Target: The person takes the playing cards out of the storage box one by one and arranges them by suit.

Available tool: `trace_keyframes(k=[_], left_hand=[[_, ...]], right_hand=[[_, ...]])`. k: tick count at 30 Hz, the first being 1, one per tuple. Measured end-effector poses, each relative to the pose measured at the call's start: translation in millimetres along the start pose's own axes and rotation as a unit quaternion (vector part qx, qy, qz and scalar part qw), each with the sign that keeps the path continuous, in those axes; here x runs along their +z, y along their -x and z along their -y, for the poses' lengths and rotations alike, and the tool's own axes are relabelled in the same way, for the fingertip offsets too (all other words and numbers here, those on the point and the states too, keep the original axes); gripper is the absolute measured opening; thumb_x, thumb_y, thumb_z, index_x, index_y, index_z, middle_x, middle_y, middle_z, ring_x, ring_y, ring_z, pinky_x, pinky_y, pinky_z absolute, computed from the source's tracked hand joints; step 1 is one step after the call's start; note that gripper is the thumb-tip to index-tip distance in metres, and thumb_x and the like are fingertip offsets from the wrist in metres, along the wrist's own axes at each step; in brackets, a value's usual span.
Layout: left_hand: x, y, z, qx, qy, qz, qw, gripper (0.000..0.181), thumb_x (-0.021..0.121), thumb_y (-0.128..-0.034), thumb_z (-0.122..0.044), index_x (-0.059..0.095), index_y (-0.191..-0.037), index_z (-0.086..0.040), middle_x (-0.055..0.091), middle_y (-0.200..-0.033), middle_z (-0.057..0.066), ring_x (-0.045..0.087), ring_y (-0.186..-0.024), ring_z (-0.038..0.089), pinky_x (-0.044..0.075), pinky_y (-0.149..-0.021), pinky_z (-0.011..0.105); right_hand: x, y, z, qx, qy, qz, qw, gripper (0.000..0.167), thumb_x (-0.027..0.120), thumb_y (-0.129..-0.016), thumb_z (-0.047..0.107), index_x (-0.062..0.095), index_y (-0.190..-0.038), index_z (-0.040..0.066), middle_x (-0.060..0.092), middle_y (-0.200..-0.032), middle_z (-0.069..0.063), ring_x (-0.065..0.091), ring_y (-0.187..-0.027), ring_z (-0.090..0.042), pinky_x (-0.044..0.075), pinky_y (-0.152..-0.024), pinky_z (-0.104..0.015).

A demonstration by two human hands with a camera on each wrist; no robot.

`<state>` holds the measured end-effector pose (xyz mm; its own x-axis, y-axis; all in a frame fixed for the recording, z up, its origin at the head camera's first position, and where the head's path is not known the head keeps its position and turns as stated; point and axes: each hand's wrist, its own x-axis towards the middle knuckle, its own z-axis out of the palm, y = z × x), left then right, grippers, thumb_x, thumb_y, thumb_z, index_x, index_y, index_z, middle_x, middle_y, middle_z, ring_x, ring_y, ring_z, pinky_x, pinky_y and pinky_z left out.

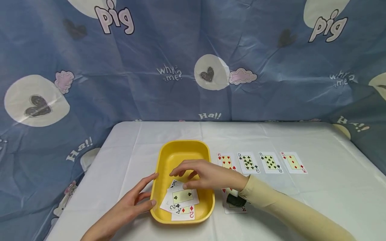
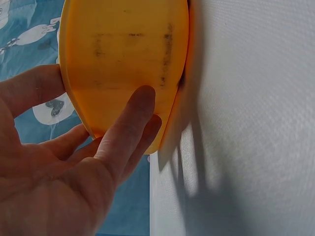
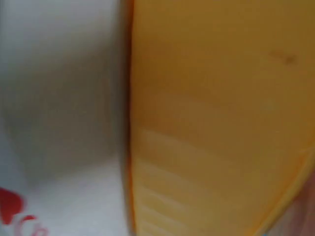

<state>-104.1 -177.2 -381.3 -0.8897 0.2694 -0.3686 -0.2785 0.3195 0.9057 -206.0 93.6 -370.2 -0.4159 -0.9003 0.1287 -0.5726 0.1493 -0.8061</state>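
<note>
A yellow plastic tray (image 1: 182, 221) stands on the white table, with several overlapping playing cards near its front end. On top lies the two of clubs (image 1: 182, 196); the two of diamonds (image 1: 183, 217) shows below it. My left hand (image 1: 132, 201) touches the tray's left side, its fingers spread along the rim and outer wall, as the left wrist view shows too. Over the tray, my right hand (image 1: 200, 174) has its fingers bent loosely apart from the thumb. That thumb is at the two of clubs' upper edge; whether it touches is unclear. The right wrist view shows the tray's outer wall (image 3: 211, 108).
Right of the tray lie the six of hearts (image 1: 224, 160), nine of clubs (image 1: 248, 163), eight of spades (image 1: 270, 162) and three of diamonds (image 1: 294, 162) in a row. Nearer cards are partly hidden by my right wrist and its black device (image 1: 236, 200). A blue printed cloth (image 1: 169, 100) hangs behind.
</note>
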Motion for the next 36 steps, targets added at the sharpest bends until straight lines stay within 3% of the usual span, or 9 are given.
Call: trace_keyframes(k=[4, 10, 15, 23, 30, 36], left_hand=[[-1.5, 0.5, -0.4, 0.009, 0.013, 0.016, 0.9997, 0.073, 0.066, -0.0948, -0.029, 0.025, -0.155, -0.027, 0.034, -0.153, 0.02, 0.051, -0.127, 0.031, 0.046, -0.097, 0.052], [-2.6, 1.2, -1.7, 0.01, 0.015, 0.019, 0.9997, 0.073, 0.066, -0.0951, -0.029, 0.025, -0.155, -0.026, 0.035, -0.152, 0.02, 0.052, -0.126, 0.031, 0.045, -0.097, 0.053], [-2.4, 2.0, 0.1, 0.015, 0.016, 0.024, 0.9995, 0.073, 0.065, -0.0958, -0.028, 0.024, -0.156, -0.026, 0.039, -0.15, 0.02, 0.053, -0.126, 0.031, 0.044, -0.098, 0.052], [-2.3, 2.5, 1.3, 0.031, 0.031, 0.038, 0.9983, 0.071, 0.063, -0.0976, -0.026, 0.022, -0.156, -0.028, 0.028, -0.156, 0.02, 0.047, -0.131, 0.032, 0.044, -0.099, 0.05], [-0.5, 2.1, 2.2, 0.023, 0.024, 0.029, 0.999, 0.071, 0.063, -0.0971, -0.026, 0.023, -0.156, -0.028, 0.033, -0.154, 0.02, 0.049, -0.13, 0.031, 0.042, -0.1, 0.054], [1.0, 1.6, 4.2, 0.019, 0.025, 0.027, 0.9992, 0.071, 0.063, -0.0968, -0.025, 0.024, -0.156, -0.027, 0.036, -0.152, 0.02, 0.052, -0.127, 0.03, 0.042, -0.099, 0.053]], right_hand=[[-2, -11.2, -3, 0.005, 0.035, 0.034, 0.9988, 0.042, 0.07, -0.093, 0.015, 0.057, -0.134, 0.015, 0.06, -0.13, 0.002, 0.056, -0.113, -0.01, 0.049, -0.091, -0.025], [-4, -24.9, -5, 0.013, 0.069, 0.086, 0.9938, 0.048, 0.075, -0.088, 0.01, 0.059, -0.133, 0.015, 0.061, -0.125, 0.002, 0.056, -0.106, -0.012, 0.048, -0.089, -0.025], [0, -34.1, -11, 0.024, 0.107, 0.14, 0.984, 0.056, 0.081, -0.083, 0.015, 0.059, -0.134, 0.022, 0.058, -0.122, 0.007, 0.053, -0.099, -0.011, 0.046, -0.087, -0.023], [4, -43.0, -13, 0.043, 0.166, 0.196, 0.9655, 0.064, 0.084, -0.078, 0.012, 0.059, -0.135, 0.026, 0.047, -0.126, 0.011, 0.05, -0.089, -0.006, 0.041, -0.078, -0.015], [6, -44.5, -15, 0.066, 0.177, 0.185, 0.9645, 0.059, 0.085, -0.079, 0.018, 0.061, -0.131, 0.028, 0.046, -0.118, 0.01, 0.047, -0.088, -0.007, 0.04, -0.077, -0.016], [8, -44.2, -19, 0.089, 0.193, 0.1, 0.9721, 0.058, 0.086, -0.078, 0.02, 0.056, -0.127, 0.028, 0.053, -0.107, 0.007, 0.048, -0.093, -0.01, 0.04, -0.082, -0.022]])
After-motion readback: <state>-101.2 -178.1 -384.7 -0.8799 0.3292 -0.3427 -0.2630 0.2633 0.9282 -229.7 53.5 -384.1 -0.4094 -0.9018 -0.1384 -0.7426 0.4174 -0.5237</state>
